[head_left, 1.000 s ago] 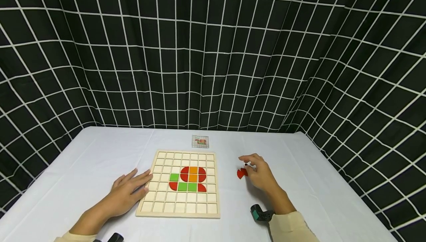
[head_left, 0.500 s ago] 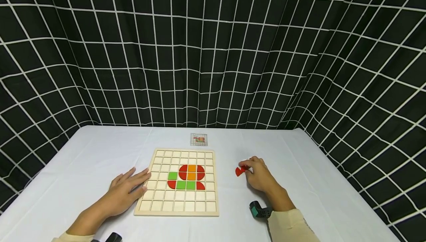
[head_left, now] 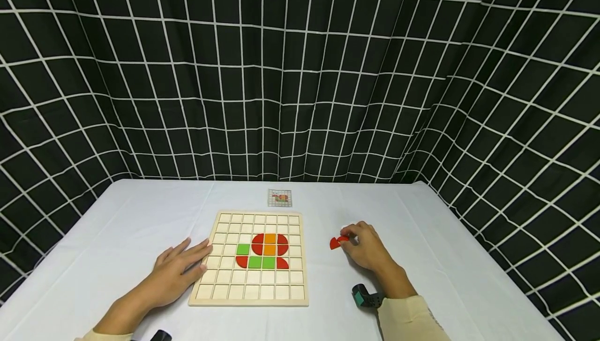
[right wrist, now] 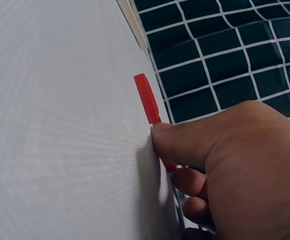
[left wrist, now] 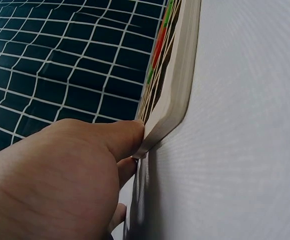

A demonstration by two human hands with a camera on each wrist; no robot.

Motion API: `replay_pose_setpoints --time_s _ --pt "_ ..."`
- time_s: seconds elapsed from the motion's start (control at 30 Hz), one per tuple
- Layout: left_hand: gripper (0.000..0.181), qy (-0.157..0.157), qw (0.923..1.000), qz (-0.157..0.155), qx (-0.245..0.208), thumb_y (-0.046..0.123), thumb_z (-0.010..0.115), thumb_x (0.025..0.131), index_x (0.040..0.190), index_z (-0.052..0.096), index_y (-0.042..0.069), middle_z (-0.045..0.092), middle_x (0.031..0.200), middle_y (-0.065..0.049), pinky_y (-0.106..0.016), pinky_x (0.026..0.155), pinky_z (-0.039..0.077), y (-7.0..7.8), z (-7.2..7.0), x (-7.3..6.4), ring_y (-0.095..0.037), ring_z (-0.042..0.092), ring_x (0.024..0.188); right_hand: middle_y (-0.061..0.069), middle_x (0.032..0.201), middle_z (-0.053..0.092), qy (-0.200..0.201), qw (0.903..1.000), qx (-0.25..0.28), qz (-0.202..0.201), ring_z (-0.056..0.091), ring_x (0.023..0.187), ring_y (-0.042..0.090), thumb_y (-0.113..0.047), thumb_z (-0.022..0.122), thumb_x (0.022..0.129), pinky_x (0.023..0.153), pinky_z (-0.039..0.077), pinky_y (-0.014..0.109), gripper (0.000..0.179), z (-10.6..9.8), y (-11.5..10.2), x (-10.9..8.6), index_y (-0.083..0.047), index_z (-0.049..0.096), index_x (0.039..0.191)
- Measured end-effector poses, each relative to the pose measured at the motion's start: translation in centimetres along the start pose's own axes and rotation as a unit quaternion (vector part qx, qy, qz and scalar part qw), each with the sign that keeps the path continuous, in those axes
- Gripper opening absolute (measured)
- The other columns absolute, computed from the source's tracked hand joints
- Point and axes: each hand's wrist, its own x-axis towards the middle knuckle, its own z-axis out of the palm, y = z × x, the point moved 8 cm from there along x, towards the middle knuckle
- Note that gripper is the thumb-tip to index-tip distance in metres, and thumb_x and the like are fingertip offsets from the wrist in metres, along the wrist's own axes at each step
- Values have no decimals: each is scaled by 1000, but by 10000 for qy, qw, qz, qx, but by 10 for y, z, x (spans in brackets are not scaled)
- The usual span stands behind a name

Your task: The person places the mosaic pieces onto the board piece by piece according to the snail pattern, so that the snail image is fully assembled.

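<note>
A wooden grid board [head_left: 248, 292] lies on the table with red, orange and green pieces set in its squares. My left hand [head_left: 175, 276] rests along its left edge, fingers spread and fingertips on the frame. In the left wrist view the thumb [left wrist: 127, 137] touches the board's corner. Right of the board, my right hand [head_left: 367, 247] pinches a red quarter-circle piece [head_left: 344, 238] between thumb and index finger. Another red quarter-circle piece [head_left: 334, 243] lies just left of it. The right wrist view shows one red piece [right wrist: 147, 98] beyond the thumb; the thumb partly covers the other.
Behind the board lies a small pattern card [head_left: 279, 198] with a grid and a coloured picture. A white cloth [head_left: 154, 205] covers the table. Black curtains [head_left: 281, 96] with white grid lines stand at the back and sides.
My right thumb and index finger have come down and closed on one red piece, and the red pieces have shifted slightly left. The left hand stays in place on the board.
</note>
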Motion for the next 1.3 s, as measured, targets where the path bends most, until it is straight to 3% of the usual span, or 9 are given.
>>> replay_pose_setpoints --time_s 0.33,0.73,1.07,1.2,1.3 --pt "44 38 10000 -6 31 30 58 98 135 56 6 42 147 -11 -69 102 5 -1 1 0 -50 20 136 1 91 60 -1 9999 -11 -110 53 84 18 -2 75 81 77 46 40 18 0 -2 0 -9 72 97" --pt "44 45 10000 1 41 30 57 98 135 57 7 43 147 -11 -69 102 5 -1 1 0 -50 20 136 -4 94 57 -93 9995 72 -280 49 96 20 -1 71 78 80 40 41 31 3 -5 -3 -16 73 105" --pt "45 -15 10000 -85 23 31 57 98 136 56 6 42 147 -11 -68 102 5 -1 1 -1 -49 19 137 -7 84 57 -154 9996 -85 -231 50 83 18 -3 73 80 77 42 43 25 4 -5 -3 -14 72 103" --pt "45 0 10000 -67 28 31 57 98 136 56 6 42 147 -11 -68 102 5 0 1 0 -50 19 137 -8 77 57 -150 9996 -98 -230 58 95 26 -4 73 81 85 45 49 25 5 -5 -3 -15 73 104" --pt "45 5 10000 -51 18 31 57 98 135 56 6 42 147 -11 -68 102 5 0 0 0 -50 19 137 -9 75 57 -216 9994 -122 -229 58 95 27 -4 73 81 85 45 49 27 6 -5 -3 -15 74 105"
